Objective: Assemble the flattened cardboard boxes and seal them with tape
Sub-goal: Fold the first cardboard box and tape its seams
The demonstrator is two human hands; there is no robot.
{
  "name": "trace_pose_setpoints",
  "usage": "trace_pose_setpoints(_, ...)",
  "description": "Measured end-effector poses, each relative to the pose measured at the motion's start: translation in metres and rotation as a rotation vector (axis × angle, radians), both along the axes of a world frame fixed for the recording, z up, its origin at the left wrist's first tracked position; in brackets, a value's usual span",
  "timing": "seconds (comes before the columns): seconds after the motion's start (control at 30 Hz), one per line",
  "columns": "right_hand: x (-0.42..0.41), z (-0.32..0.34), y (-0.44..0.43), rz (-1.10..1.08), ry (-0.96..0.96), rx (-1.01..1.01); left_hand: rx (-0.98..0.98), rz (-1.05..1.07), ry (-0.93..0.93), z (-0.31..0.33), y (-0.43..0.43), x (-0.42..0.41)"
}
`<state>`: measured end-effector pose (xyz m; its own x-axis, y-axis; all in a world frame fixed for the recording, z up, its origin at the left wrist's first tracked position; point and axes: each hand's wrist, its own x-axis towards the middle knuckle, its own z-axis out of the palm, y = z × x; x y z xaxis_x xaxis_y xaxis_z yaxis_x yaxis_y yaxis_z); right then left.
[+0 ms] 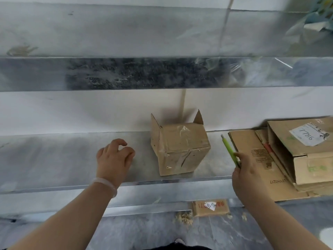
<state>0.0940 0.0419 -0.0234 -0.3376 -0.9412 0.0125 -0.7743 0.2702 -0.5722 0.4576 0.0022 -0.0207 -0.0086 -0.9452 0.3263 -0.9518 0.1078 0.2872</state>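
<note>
A small assembled cardboard box (pixel 180 148) stands on the metal shelf (pixel 63 159), its near faces sealed with clear tape and two flaps sticking up at the back. My left hand (pixel 114 157) hovers left of the box with fingers loosely curled, holding nothing. My right hand (pixel 243 170) is to the right of the box and grips a green utility knife (pixel 228 150) that points up and away. Flattened cardboard boxes (pixel 252 159) lie stacked at the right end of the shelf.
A larger box with a white label (pixel 306 150) sits on the flattened stack. A shelf above (pixel 126 73) overhangs the work area. On the floor below lie a small labelled carton (pixel 210 207) and paper scraps (pixel 183 218). Torn plastic film (pixel 315 24) hangs top right.
</note>
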Motion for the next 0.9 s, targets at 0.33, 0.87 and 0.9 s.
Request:
trace_pose_setpoints(0.33,-0.002,-0.033,-0.033,0.237,0.358,0.201,0.104,-0.020,-0.099,-0.037,0.028,-0.009)
trace_pose_setpoints(0.87,0.098,0.048,-0.033,0.210,-1.083,-0.086,0.049,0.055,1.399,0.047,0.015,-0.152)
trace_pose_setpoints(0.9,0.099,0.047,-0.035,0.193,-1.040,-0.099,0.034,0.087,1.399,0.045,0.012,-0.153)
